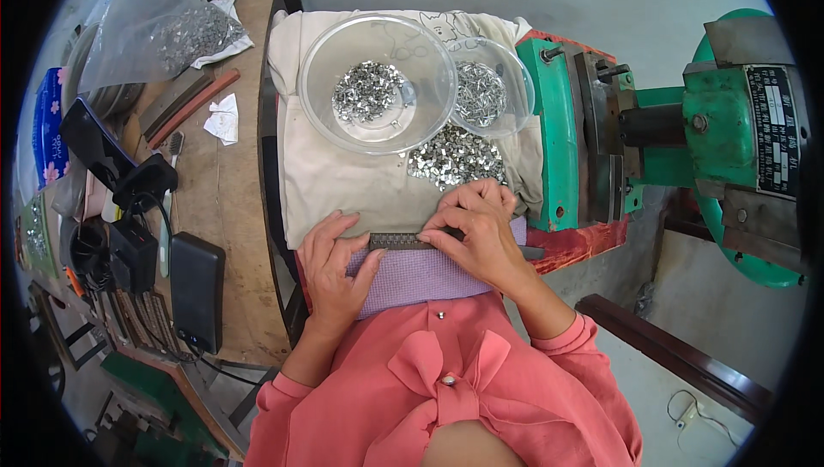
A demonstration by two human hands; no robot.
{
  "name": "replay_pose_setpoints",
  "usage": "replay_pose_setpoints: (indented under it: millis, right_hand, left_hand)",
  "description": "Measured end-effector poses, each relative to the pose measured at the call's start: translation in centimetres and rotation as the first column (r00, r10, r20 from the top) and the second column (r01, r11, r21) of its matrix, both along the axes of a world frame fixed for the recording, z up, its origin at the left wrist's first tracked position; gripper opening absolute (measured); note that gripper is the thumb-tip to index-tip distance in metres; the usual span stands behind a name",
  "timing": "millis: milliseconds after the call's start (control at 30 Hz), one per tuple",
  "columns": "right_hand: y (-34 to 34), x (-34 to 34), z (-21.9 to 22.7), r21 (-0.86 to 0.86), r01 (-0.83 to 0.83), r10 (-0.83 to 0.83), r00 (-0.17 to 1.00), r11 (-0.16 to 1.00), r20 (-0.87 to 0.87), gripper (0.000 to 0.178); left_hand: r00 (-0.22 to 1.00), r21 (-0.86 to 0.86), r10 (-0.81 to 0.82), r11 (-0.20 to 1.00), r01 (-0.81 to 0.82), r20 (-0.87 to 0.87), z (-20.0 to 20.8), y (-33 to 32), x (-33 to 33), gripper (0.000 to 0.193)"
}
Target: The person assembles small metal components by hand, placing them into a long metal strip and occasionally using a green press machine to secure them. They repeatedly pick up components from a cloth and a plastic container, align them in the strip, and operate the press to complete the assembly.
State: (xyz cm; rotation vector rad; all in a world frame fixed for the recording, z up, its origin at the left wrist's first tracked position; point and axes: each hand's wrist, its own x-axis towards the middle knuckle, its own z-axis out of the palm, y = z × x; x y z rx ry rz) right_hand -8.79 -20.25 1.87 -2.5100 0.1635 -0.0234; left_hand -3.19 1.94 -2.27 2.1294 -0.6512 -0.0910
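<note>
A narrow dark metal bar with a row of small slots or teeth (395,241) lies across a lilac checked cloth at my lap. My left hand (333,265) grips its left end, the thumb against the near edge and the fingers bent beyond it. At the bar's right part, my right hand (476,231) has its fingers curled and its thumb and forefinger tips pressed together over the bar; whatever is between them is hidden. Just beyond the hands lies a loose heap of small shiny metal pieces (455,160) on a beige cloth (330,188).
A large clear bowl (313,94) and a smaller clear bowl (524,94), both with small metal parts, stand beyond the heap. To the right is a green hand press (725,132). On the left wooden table (245,235) lie a black power bank (197,287), a brush and a bag of parts.
</note>
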Motion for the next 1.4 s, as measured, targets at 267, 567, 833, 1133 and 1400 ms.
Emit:
replay_pose_setpoints:
  millis: [267,567,833,1133,1400]
  right_hand:
    - [0.1,0.0,0.0,-0.003,0.009,-0.009,1.0,1.0,-0.008,0.013]
    - [-0.2,-0.3,0.2,0.002,0.015,-0.015,1.0,1.0,-0.003,0.012]
    - [-0.6,-0.2,0.6,0.068,0.028,-0.023,0.997,0.997,-0.08,0.009]
    - [-2.1,-0.1,1.5,0.136,0.018,-0.001,0.992,0.991,-0.125,0.009]
    - [-1.6,-0.1,1.3,0.023,-0.043,0.045,0.994,0.999,-0.102,0.009]
  left_hand:
    - [1.0,-0.001,0.0,1.0,0.0,0.006,-0.1,0.0,0.0,0.026]
    - [1.0,-0.002,-0.001,1.0,0.001,0.011,-0.1,0.0,0.0,0.026]
    - [1.0,-0.004,-0.001,1.0,0.001,0.001,-0.1,0.0,0.0,0.028]
    - [1.0,-0.003,0.002,1.0,-0.002,0.003,-0.1,0.0,0.0,0.027]
    - [1.0,-0.003,0.002,1.0,-0.002,0.001,0.0,-0.1,0.0,0.026]
